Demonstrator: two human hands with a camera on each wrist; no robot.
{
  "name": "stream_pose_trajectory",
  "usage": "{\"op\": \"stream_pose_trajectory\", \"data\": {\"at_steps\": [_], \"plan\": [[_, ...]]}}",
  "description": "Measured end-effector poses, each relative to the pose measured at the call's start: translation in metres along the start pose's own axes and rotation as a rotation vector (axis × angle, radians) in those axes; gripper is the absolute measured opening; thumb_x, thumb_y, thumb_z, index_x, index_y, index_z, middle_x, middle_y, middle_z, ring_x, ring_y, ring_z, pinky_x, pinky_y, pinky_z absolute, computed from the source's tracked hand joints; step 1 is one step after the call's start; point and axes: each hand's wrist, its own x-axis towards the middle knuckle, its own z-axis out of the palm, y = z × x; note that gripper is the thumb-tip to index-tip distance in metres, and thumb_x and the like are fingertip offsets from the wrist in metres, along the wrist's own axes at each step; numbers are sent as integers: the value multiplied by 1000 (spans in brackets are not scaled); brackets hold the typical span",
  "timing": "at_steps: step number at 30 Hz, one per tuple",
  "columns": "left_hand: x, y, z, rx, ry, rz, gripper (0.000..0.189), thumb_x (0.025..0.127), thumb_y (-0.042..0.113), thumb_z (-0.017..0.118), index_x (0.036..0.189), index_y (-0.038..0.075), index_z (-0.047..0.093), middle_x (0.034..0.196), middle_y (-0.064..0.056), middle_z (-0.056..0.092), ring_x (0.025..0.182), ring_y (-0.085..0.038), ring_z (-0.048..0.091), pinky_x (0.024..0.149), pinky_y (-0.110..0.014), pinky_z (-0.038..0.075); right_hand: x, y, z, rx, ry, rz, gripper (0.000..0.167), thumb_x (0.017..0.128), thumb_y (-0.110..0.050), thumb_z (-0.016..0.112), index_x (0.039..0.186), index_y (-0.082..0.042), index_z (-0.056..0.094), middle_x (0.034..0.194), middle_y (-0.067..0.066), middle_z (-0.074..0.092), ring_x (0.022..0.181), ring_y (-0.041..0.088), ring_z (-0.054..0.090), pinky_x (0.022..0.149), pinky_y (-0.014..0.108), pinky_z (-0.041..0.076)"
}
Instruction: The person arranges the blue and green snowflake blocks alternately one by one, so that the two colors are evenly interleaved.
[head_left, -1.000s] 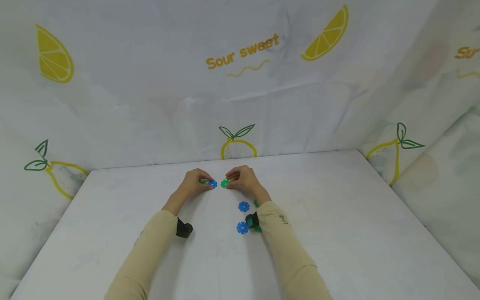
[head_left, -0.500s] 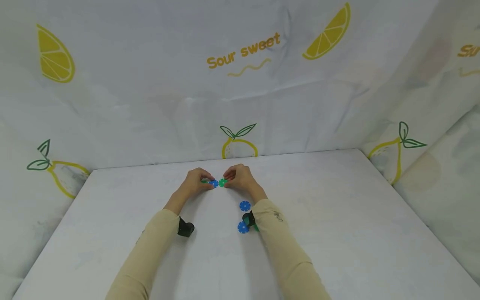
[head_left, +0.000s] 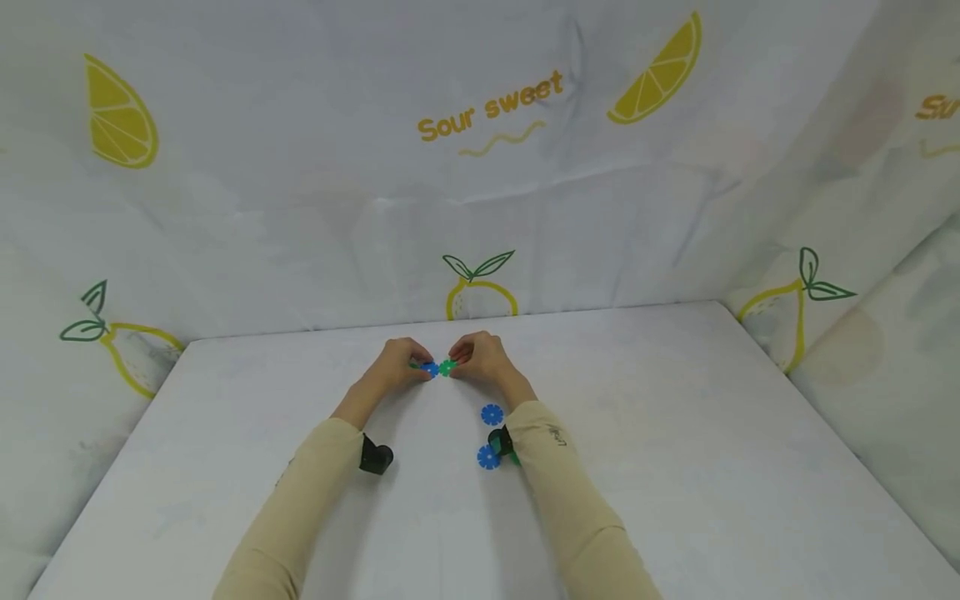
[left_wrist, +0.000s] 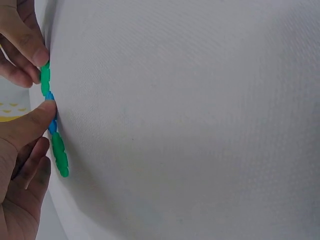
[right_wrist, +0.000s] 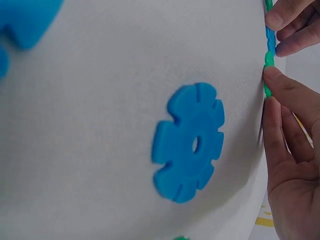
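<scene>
My left hand (head_left: pixel 393 364) pinches a blue notched plastic disc (head_left: pixel 431 370) between thumb and fingers. Joined to that blue disc's outer side is a green disc (left_wrist: pixel 60 155), seen nearly edge-on in the left wrist view. My right hand (head_left: pixel 483 358) pinches a second green disc (head_left: pixel 447 367) by its outer edge. The rims of this green disc and the blue one meet; whether their slots interlock I cannot tell. All three discs form a row just above the far part of the white table. Fingers cover parts of each held disc.
Two loose blue discs, one farther (head_left: pixel 492 414) and one nearer (head_left: pixel 488 457), lie by my right forearm. A green disc (head_left: pixel 515 458) shows partly beneath that sleeve. Behind the white table (head_left: pixel 675 467) hangs a lemon-print cloth (head_left: pixel 337 233).
My right hand has moved left with its green disc, closing the gap to the blue disc. The left hand has stayed nearly in place, keeping its grip.
</scene>
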Motion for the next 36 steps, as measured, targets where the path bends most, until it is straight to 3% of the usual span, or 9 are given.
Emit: {"op": "stream_pose_trajectory", "data": {"at_steps": [7,12,21,28,36], "plan": [[0,1,0,13,1,7,26,82,7,74,106,-2,71,109,-14,66,103,-28,59,92,-41,48,0,2,1,10,3,-7,23,74,-2,81,95,-2,71,88,7,71,78,14,66,74,23,53],[-1,-1,1,-10,12,36,26,82,7,75,106,-3,70,108,-16,67,102,-28,59,91,-41,48,-1,3,0,37,6,-12,24,74,-1,81,95,-1,71,89,8,71,79,15,67,75,24,54],[-4,-5,1,-61,46,30,29,81,8,76,107,-3,70,110,-16,66,103,-29,59,91,-41,49,-1,3,-4,47,-4,-21,24,75,-1,79,98,-2,71,92,7,71,81,15,66,77,24,53],[-1,-4,2,-77,58,40,32,81,13,77,109,0,70,113,-15,66,109,-30,58,96,-42,46,-11,9,-25,25,-14,-56,26,81,1,74,106,1,69,102,11,70,93,22,67,85,30,53],[1,2,6,-74,81,78,30,79,12,78,106,0,71,112,-15,66,109,-30,58,96,-41,46,-29,34,-47,23,-23,-62,29,83,-1,73,111,0,67,108,14,68,95,24,66,88,35,52]]}}
